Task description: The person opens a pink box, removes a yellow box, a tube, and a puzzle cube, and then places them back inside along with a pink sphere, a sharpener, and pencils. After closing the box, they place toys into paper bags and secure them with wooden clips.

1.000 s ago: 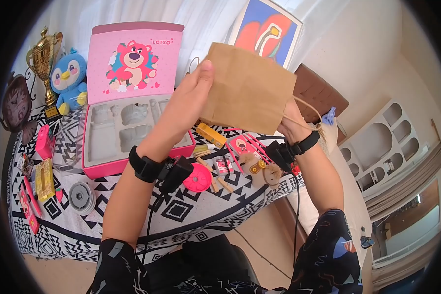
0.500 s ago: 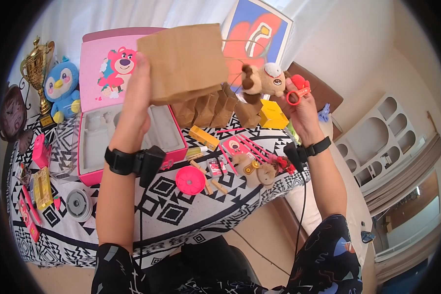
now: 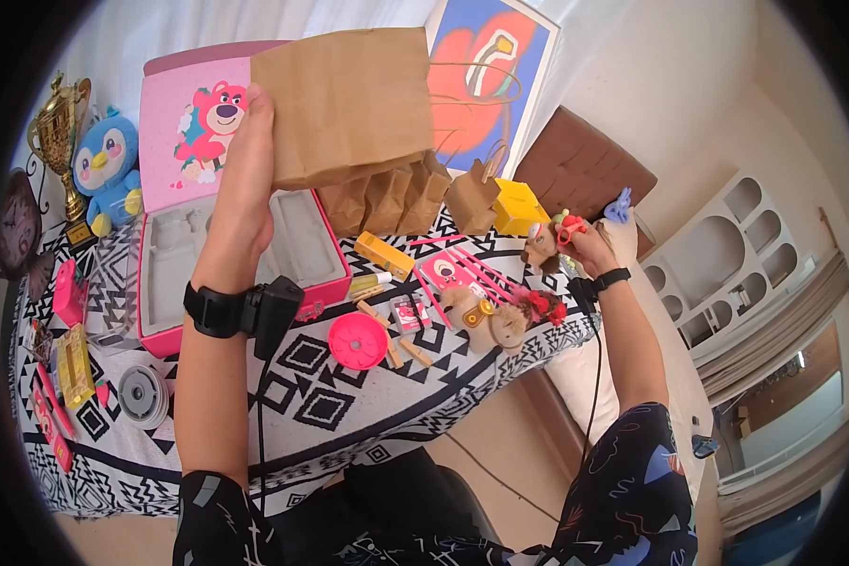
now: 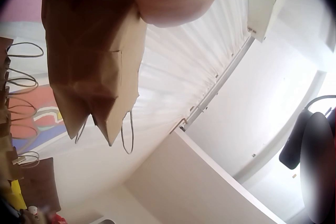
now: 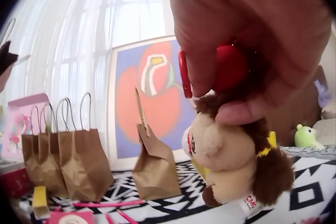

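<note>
My left hand (image 3: 245,179) grips a brown paper bag (image 3: 344,104) at its side, held up in front of the pink box's lid. In the left wrist view the bag (image 4: 94,61) has its handles pointing down. My right hand (image 3: 594,253), over the table's right end, pinches a small plush toy (image 3: 541,247) by its red strap and ring (image 3: 569,226). The right wrist view shows the plush (image 5: 226,150) hanging below my fingers, cream with brown tufts and a white tag.
Several paper bags (image 3: 387,198) stand behind the open pink box (image 3: 160,325); a yellow box (image 3: 519,208) is beside them. Pink pens, clothespins, a pink round dish (image 3: 357,341) and another plush (image 3: 481,321) lie in front. A blue plush (image 3: 108,165) and trophy (image 3: 58,141) stand left.
The bag has moved left and turned with my left hand. My right hand has come away from it, showing the plush and red ring, and has lowered to the right.
</note>
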Tool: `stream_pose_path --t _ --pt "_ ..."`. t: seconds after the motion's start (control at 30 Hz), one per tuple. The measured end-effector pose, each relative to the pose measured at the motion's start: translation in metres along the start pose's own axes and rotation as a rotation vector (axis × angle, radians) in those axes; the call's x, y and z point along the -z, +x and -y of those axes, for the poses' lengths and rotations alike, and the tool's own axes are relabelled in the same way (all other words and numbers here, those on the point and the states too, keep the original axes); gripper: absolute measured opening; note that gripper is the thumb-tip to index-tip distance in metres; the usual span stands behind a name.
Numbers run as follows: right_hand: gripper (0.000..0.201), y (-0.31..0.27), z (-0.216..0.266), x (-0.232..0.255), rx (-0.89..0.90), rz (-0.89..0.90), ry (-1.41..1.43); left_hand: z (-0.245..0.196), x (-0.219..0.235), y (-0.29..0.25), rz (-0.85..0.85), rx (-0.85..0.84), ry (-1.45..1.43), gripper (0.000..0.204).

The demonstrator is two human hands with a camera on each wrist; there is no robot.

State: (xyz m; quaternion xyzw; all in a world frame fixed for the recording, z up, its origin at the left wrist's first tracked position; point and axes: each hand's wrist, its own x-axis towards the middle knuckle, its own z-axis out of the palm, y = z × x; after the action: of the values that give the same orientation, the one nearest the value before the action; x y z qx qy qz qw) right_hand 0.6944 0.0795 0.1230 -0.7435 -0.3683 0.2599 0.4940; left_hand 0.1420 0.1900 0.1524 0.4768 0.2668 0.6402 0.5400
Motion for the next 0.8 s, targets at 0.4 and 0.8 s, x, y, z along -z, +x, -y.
stream_pose_path --t 0.4,0.8 --pt "0.031 0.004 -0.014 -0.009 -0.289 0.038 -0.217 0.001 -0.010 -0.008 0.045 0.033 0.059 0.093" --pt "0.047 -0.012 0.027 -0.036 -0.391 0.214 -0.048 -0.003 -0.011 -0.012 0.081 0.032 0.054 0.086"
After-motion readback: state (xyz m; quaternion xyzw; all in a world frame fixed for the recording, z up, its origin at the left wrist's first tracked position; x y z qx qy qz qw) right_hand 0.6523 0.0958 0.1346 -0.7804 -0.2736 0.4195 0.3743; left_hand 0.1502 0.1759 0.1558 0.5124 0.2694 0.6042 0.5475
